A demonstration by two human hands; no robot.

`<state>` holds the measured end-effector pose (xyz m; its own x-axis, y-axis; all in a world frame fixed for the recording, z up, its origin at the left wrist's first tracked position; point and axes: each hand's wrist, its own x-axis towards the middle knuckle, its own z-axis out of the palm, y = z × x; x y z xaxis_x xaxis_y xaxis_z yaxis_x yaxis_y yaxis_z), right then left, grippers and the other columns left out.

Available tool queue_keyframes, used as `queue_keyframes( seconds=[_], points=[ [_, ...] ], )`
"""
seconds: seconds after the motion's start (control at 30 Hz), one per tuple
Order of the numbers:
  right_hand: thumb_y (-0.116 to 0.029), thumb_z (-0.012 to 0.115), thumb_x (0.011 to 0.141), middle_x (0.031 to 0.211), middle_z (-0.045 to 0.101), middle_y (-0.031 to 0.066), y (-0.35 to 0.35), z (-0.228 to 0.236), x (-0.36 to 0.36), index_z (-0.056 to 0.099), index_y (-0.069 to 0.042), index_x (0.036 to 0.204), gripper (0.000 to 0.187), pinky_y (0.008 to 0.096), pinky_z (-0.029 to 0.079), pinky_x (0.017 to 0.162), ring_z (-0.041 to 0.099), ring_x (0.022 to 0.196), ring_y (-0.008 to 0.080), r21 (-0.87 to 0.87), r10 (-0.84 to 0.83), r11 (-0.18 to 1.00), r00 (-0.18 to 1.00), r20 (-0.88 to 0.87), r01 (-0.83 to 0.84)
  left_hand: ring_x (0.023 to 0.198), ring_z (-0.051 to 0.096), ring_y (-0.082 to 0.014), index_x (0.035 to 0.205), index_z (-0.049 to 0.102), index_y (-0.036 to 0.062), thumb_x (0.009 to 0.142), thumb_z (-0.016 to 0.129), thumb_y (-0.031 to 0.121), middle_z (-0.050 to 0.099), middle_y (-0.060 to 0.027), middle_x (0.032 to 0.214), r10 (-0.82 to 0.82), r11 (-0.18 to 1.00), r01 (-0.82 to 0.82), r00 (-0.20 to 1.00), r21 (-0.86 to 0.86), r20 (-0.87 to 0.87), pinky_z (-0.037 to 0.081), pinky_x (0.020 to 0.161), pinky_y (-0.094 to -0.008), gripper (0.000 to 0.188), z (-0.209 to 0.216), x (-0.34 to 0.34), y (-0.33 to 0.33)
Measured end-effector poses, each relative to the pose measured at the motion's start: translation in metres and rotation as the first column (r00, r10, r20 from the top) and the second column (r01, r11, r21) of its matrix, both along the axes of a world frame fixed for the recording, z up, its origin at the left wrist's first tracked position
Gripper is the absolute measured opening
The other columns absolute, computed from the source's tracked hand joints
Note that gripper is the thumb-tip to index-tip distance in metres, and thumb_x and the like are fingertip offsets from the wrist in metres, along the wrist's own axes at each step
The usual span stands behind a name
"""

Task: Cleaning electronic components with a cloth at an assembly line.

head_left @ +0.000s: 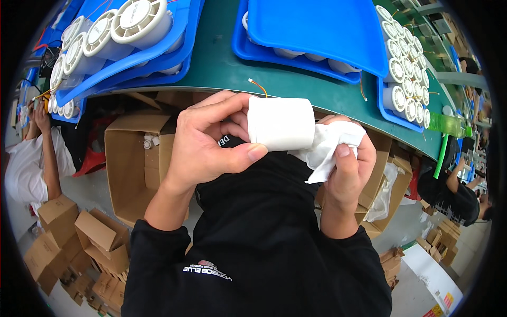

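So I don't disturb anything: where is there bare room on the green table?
The green table is bare between the left blue trays and the middle blue trays. Crowded: left trays and right blue tray, packed with white cylinders.

Smooth matt plastic cylinder (285,124), wrinkled cloth-like wad (328,145), smooth plastic tray (317,29).

A green workbench (216,63) runs across the far side. Directly on it sit blue trays: a left stack (194,26) of at least 2, a middle stack (317,24) showing 2, and a right tray (388,117). Below, left, an open cardboard box (122,174) stands on the grey floor (88,191).
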<state>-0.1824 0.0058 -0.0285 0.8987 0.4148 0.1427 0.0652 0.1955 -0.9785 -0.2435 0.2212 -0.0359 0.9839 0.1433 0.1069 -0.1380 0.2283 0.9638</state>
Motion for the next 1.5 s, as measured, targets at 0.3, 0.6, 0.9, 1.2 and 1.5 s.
queue_keyframes(
  seconds=[0.3, 0.6, 0.9, 1.2, 1.5],
  points=[
    [-0.024, 0.054, 0.086, 0.104, 0.061, 0.0149, 0.027, -0.007, -0.001, 0.053, 0.009, 0.114, 0.043, 0.0295, 0.046, 0.083, 0.059, 0.093, 0.0197, -0.010, 0.084, 0.996, 0.977, -0.194, -0.087, 0.091, 0.060, -0.0130, 0.120, 0.056, -0.0109, 0.073, 0.076, 0.005, 0.058, -0.0096, 0.105, 0.141, 0.983, -0.146, 0.989, -0.107, -0.053, 0.054, 0.075, -0.0240, 0.053, -0.007, -0.042, 0.032],
    [-0.018, 0.053, 0.086, 0.101, 0.061, 0.0112, 0.087, -0.031, -0.023, 0.053, 0.007, 0.113, 0.037, 0.0277, 0.045, 0.083, 0.058, 0.091, 0.0176, -0.088, 0.321, 0.932, 0.914, -0.247, -0.351, 0.096, 0.060, -0.0141, 0.125, 0.053, -0.0095, 0.083, 0.067, 0.009, 0.063, -0.0094, 0.111, 0.866, 0.451, -0.892, 0.447, -0.036, -0.223, 0.048, 0.087, -0.0283, 0.048, -0.053, -0.197, 0.126],
    [-0.013, 0.052, 0.089, 0.090, 0.056, 0.0041, 0.150, -0.033, -0.055, 0.056, 0.003, 0.098, 0.019, 0.0216, 0.039, 0.068, 0.051, 0.078, 0.0099, -0.135, 0.471, 0.842, 0.834, -0.288, -0.523, 0.096, 0.060, -0.0147, 0.122, 0.050, -0.0144, 0.077, 0.073, 0.007, 0.056, -0.0085, 0.108, 0.968, 0.178, -0.980, 0.158, -0.091, 0.194, 0.051, 0.082, -0.0265, 0.055, -0.001, -0.226, 0.171],
    [-0.013, 0.053, 0.090, 0.092, 0.056, 0.0045, 0.178, -0.035, -0.070, 0.057, 0.002, 0.097, 0.018, 0.0226, 0.040, 0.071, 0.052, 0.080, 0.0101, -0.118, 0.508, 0.819, 0.806, -0.304, -0.561, 0.097, 0.061, -0.0164, 0.122, 0.048, -0.0173, 0.074, 0.077, 0.013, 0.056, -0.0114, 0.109, 0.936, 0.206, -0.974, 0.169, -0.092, 0.308, 0.052, 0.084, -0.0280, 0.063, 0.011, -0.235, 0.190],
    [-0.011, 0.052, 0.089, 0.091, 0.057, 0.0036, 0.186, -0.035, -0.074, 0.057, 0.002, 0.099, 0.017, 0.0225, 0.041, 0.071, 0.053, 0.081, 0.0100, -0.143, 0.480, 0.826, 0.814, -0.328, -0.545, 0.096, 0.060, -0.0156, 0.122, 0.050, -0.0158, 0.075, 0.075, 0.009, 0.055, -0.0102, 0.110, 0.943, 0.193, -0.976, 0.156, -0.101, 0.294, 0.051, 0.085, -0.0281, 0.058, 0.004, -0.237, 0.198]
  ],
)
